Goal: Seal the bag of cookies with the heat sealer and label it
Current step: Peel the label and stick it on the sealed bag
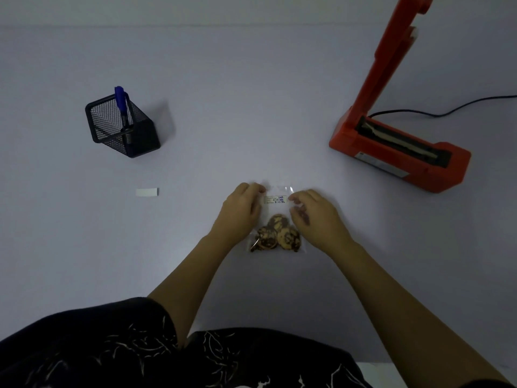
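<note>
Broad pale table, filling nearly the whole head view. Far right on it, an orange heat sealer with its arm raised steeply and the sealing strip exposed, a dark cord trailing off to the right edge. Far left, a black mesh pen holder with a blue marker standing in it. Near the front centre, flat on the table and well apart from the sealer, a clear bag of cookies, the cookies gathered at its near end. Left hand at the bag's left edge, fingers curled together at the top corner, seemingly pinching the plastic. Right hand at the bag's right edge, fingers bent down onto it; actual grip not possible to tell. Between the two hands, stuck on the bag's upper part, a small white label with handwriting too small to read. To the left, lying alone, a small white strip of paper.
</note>
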{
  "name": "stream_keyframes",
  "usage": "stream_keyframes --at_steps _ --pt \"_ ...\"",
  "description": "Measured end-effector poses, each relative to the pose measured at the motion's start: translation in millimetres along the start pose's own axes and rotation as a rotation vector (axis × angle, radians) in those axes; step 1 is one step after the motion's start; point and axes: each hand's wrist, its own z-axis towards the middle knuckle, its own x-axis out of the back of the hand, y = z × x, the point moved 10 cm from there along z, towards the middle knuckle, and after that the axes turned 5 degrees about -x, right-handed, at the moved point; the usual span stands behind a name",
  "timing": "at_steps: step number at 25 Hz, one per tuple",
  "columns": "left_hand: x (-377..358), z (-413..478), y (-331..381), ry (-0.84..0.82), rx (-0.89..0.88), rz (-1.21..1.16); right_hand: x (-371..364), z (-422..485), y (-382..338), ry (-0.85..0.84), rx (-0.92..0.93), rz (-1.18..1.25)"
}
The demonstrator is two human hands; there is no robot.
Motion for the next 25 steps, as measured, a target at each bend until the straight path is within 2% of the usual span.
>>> stream_keyframes --at_steps 3,5,9,15,19,25 --pt "-9 -15 12 -0.063 -0.279 0.253 -9 -11 -8 -0.051 0.126 -0.222" --pt "-18 -21 10 -0.113 -0.339 0.371 -17 -15 -9 -0.081 0.125 -0.362" --pt "-23 -23 9 -0.143 -0.382 0.424 -24 -17 -6 -0.087 0.095 -0.491" --pt "-14 -22 1 -0.096 -0.278 0.228 -21 -16 -6 -0.083 0.092 -0.457" --pt "-22 -24 8 -0.169 -0.292 0.342 -23 -16 -10 -0.09 0.077 -0.493" --pt "-28 -21 11 -0.188 -0.374 0.468 -23 -18 -5 -0.117 0.048 -0.529"
